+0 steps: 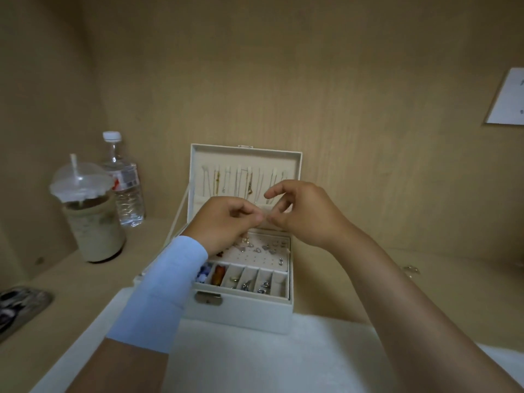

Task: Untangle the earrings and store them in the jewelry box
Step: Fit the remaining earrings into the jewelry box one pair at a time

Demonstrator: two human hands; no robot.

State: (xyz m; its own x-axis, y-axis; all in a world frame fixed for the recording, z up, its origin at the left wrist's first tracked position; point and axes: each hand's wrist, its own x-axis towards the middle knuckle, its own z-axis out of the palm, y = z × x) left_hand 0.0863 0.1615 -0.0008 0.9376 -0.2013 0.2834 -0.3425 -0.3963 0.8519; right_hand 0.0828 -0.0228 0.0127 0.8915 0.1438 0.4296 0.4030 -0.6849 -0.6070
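At the far left edge a dark phone (21, 307) lies on the bench (65, 282). Past it stand an iced coffee cup (90, 219) with a domed lid and a water bottle (124, 182), just beside each other.

My left hand (226, 219), reaching out of a blue sleeve (164, 290), has its fingers curled and its thumb and forefinger nipped together. Its tips meet those of my right hand over the back of the jewelry box (243, 310), which stands open on a white cloth (255, 358). I judge the earrings to be pinched between the two sets of fingertips, but they are too small and too hidden to see. Other studs (255, 248) already sit on the perforated panel below, and the front compartments hold further pieces.

My right hand (303, 214) is also curled, thumb and a lower finger pinching at the meeting point, forefinger arched above. Further right, a small metal piece (411, 270) lies on the bare bench, well apart from the box.

The risks as I see them:
- Pulling the pieces apart too hard could bend a hook or snap a link.
- A slip could drop a piece among the loose studs or into a compartment, where it would be hard to find.
- A sudden release could jerk my left forearm into the box's near left corner.
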